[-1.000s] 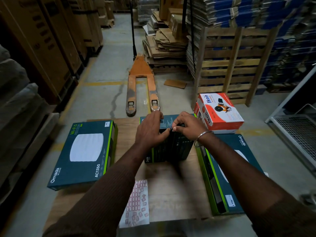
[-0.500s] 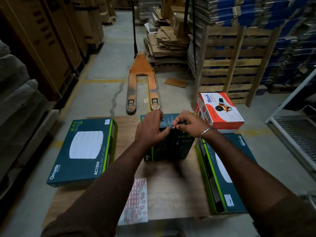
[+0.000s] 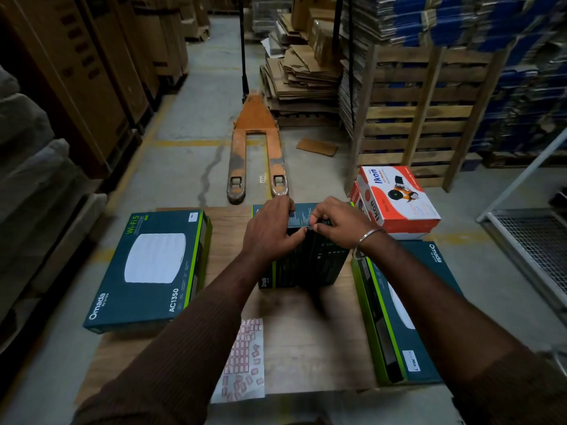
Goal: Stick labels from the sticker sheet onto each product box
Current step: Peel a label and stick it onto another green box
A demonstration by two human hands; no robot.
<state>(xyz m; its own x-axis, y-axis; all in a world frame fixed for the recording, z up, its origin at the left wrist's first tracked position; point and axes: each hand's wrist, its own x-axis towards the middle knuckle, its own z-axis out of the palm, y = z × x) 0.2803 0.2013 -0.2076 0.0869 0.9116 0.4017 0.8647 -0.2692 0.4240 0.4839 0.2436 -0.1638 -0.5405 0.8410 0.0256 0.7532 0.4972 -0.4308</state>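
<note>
- Almost nothing has moved since a second ago: both hands stay on the same dark box, and the view has only slid a tiny bit.
- My left hand [image 3: 270, 230] grips the top edge of the middle box [image 3: 302, 262], which stands up on its side in the middle of the frame.
- My right hand [image 3: 336, 223] has its fingers curled at that same top edge, pinching something very small. I think it is a label going on, but it is too tiny and dark for me to be sure.
- The sticker sheet [image 3: 242, 360] lies flat on the wooden table [image 3: 306, 338] at the bottom middle, between my arms. Many of its little red-edged spots look used or peeled, and some rows are still full.
- The flat green box [image 3: 147, 271] at the left has a small white label on its far top corner, so I judge that one done.
- The other green box [image 3: 402, 317] at the right shows a white label near its bottom end, so that one looks done too.
- The red and white box [image 3: 399, 197] sits at the upper right, just beside my right hand. I see no small label on it, so I think it is still left to do.
- An orange pallet jack [image 3: 256, 148] is parked on the floor past the table.
</note>
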